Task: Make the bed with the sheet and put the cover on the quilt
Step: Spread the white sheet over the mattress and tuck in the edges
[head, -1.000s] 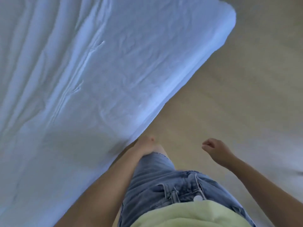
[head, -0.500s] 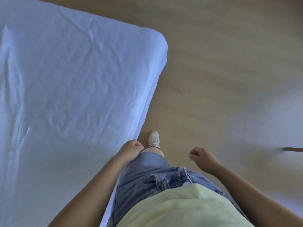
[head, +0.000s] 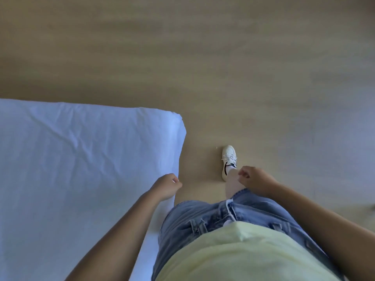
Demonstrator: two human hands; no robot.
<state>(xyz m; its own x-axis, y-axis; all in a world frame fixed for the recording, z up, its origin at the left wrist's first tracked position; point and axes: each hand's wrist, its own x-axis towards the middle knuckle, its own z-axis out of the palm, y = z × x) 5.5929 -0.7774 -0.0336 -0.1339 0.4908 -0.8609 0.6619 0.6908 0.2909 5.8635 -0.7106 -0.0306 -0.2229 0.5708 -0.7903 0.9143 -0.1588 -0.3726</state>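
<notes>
sheet (head: 81,159): white, lightly creased, spread flat; fills the area left of your left hand, and its rounded corner sits ahead of that hand.
left hand (head: 166,186): fingers curled into a fist with the thumb on top, nothing seen inside it; it's right at the sheet's side edge, and you can't tell if it touches the cloth.
right hand (head: 254,179): fingers loosely curled, holding nothing; it hangs over your right leg, well apart from the sheet.
sneaker (head: 229,162): white with dark trim and white laces, on the floor just ahead of your right hand, toe pointing away from you.
floor (head: 223,67): light wood, ahead of and to the right of both hands.
denim shorts (head: 203,220): blue, between your forearms, behind both hands.
shirt (head: 243,256): pale yellow, over the shorts' waistband.
</notes>
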